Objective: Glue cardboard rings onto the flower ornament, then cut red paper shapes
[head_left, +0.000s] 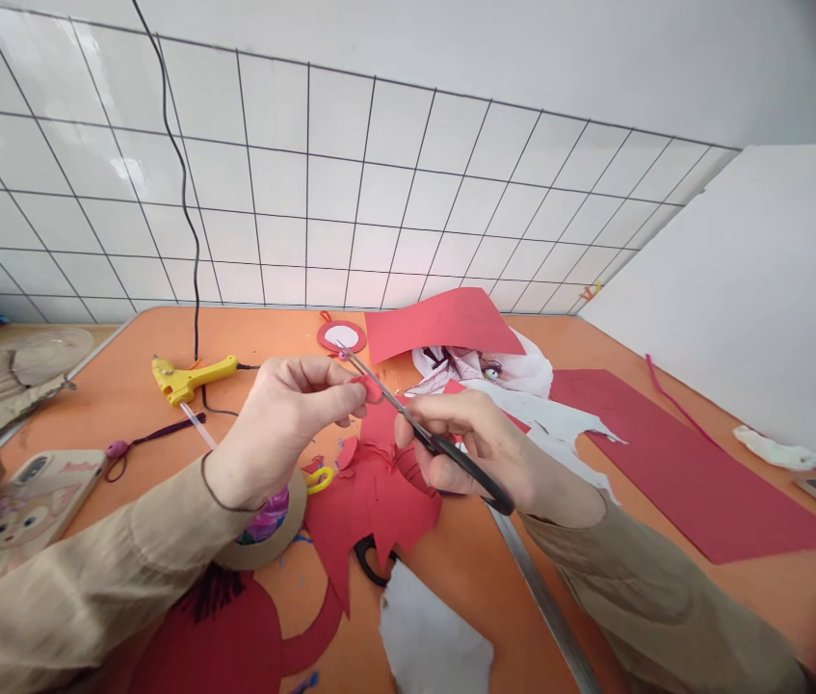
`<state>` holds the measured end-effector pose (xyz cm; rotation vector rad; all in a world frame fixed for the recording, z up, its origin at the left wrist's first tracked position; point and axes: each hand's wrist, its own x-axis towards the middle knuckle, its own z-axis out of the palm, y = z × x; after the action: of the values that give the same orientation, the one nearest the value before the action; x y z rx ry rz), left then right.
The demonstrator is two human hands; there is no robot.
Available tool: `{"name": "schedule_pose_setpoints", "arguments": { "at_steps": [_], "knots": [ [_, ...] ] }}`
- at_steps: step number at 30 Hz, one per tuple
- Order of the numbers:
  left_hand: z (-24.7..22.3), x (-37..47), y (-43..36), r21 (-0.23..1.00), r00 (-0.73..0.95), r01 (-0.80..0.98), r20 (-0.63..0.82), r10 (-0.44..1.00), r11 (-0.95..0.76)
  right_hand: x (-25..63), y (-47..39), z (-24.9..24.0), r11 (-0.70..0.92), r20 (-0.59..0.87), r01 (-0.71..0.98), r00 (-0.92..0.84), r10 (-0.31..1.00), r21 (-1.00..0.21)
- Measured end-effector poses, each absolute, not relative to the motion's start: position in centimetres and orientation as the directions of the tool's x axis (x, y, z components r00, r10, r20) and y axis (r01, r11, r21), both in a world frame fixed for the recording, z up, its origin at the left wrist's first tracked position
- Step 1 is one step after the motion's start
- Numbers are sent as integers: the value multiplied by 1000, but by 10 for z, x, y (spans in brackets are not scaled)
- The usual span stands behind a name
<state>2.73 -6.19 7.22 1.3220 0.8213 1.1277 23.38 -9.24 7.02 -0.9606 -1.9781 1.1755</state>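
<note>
My left hand point(299, 410) pinches a small piece of red paper point(371, 388) between thumb and fingertips. In my right hand point(469, 439) is a pair of scissors point(443, 445) with black handles; its narrow blades point up and left, alongside the red piece. Whether the blades touch its edge I cannot tell. Below both hands lie jagged red paper scraps point(379, 492). Behind the blade tips rests a red-rimmed oval with a white centre point(341, 335). Under my left wrist sits a roll of tape point(297, 520) with something purple inside its ring.
A yellow glue gun point(195, 378) lies at the left, near a phone in a cartoon case point(39, 511). Red sheets point(668, 463) and white paper scraps point(436, 636) cover parts of the orange table point(118, 376). A metal ruler point(544, 598) lies by my right forearm.
</note>
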Motion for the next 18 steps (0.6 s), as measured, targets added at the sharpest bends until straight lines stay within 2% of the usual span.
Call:
{"name": "schedule_pose_setpoints", "arguments": {
  "at_steps": [8,18],
  "knots": [
    [73,27,-61,981,307,-163,147,940,-100,235,-90,71,368,162,285,-552,818,-885],
    [74,26,-61,981,331,-172,139,933,-85,233,-96,75,291,99,330,-493,865,-898]
  ]
}}
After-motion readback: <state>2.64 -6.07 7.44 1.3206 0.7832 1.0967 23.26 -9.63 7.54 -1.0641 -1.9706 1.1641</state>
